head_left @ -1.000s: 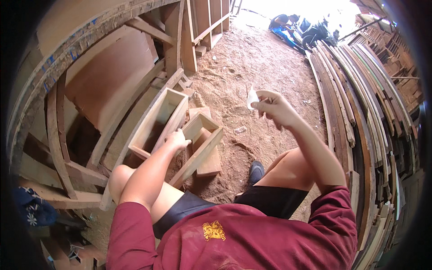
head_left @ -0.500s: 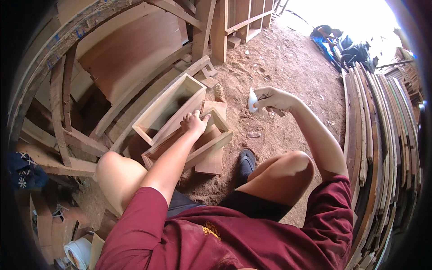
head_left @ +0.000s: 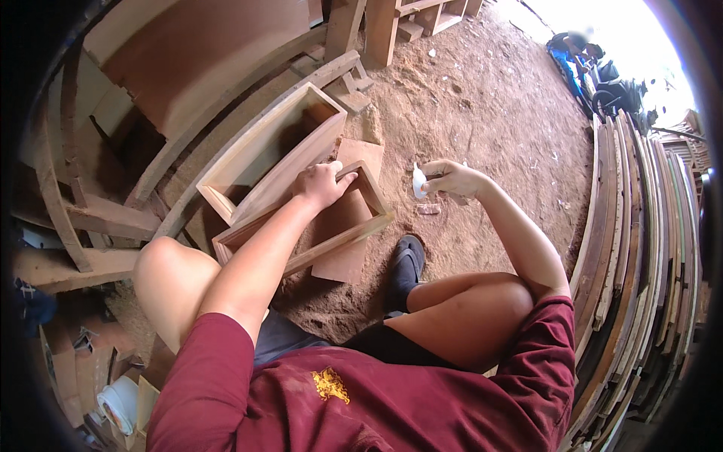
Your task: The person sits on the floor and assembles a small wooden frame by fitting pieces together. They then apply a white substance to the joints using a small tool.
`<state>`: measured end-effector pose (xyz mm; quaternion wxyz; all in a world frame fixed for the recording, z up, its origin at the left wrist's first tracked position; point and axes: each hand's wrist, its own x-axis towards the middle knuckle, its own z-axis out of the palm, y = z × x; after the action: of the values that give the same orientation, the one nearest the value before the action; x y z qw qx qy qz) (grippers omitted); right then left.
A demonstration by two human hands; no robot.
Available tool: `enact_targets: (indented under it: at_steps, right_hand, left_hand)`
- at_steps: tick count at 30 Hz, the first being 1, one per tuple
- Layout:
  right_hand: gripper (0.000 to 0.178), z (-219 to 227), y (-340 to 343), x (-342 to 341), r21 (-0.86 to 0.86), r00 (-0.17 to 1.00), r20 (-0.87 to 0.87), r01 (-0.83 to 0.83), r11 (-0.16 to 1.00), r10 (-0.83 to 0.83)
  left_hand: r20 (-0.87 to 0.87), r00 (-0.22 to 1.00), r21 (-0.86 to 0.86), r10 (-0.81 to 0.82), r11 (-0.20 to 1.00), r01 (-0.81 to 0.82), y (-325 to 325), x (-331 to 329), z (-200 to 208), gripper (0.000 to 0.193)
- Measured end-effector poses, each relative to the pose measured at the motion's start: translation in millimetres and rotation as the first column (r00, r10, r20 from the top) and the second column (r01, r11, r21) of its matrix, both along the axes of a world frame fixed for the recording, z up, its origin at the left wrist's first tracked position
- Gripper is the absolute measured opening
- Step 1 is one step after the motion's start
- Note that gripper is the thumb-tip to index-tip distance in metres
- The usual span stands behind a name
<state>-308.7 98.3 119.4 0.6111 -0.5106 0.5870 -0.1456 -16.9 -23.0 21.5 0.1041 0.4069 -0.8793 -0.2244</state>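
A narrow, open wooden frame lies in front of me, tilted toward the left. My left hand is closed over its far side wall, thumb toward the inside. Against that wall stands a second wooden box, long and open-topped like a drawer. A flat reddish board shows under and through the near frame. To the right, over the ground, my right hand pinches a small white squeeze bottle with its pointed tip upward. Its lower fingers are partly hidden behind the hand.
Long stacked planks line the right side. A curved wooden rail and panels fill the left. On the sandy ground lies a small reddish block. Dark and blue items sit at the far right. A white bucket is at lower left.
The view has shifted a little. My right hand with the bottle has come lower and nearer to the small block. My left hand keeps its hold on the wooden frame.
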Motion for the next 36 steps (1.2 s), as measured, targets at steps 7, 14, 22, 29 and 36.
enact_targets:
  at_steps: [7, 14, 22, 29, 36]
  right_hand:
    - [0.03, 2, 14, -7, 0.024, 0.979, -0.189, 0.08, 0.996, -0.074]
    - [0.035, -16, 11, -13, -0.13, 0.953, -0.24, 0.156, 0.979, -0.184]
    - [0.034, -53, 20, -27, -0.144, 0.994, -0.086, 0.05, 0.988, -0.063]
    - [0.031, -59, 13, -2, -0.242, 0.984, -0.172, -0.086, 0.966, 0.044]
    - [0.029, -47, 3, 18, -0.237, 0.924, -0.381, -0.12, 0.964, 0.021]
  left_hand:
    - [0.02, 0.997, 0.007, -0.068, 0.998, 0.068, 17, -19, -1, 0.047]
    - [0.091, 0.996, -0.105, -0.022, 0.994, 0.032, 33, -23, -4, 0.042]
    - [0.101, 0.98, -0.309, -0.17, 0.931, 0.193, 28, -22, -10, 0.046]
    - [0.096, 0.983, -0.333, -0.158, 0.925, 0.181, 32, -23, -8, 0.045]
    - [0.021, 0.991, -0.271, -0.136, 0.953, 0.136, 30, -24, -8, 0.032]
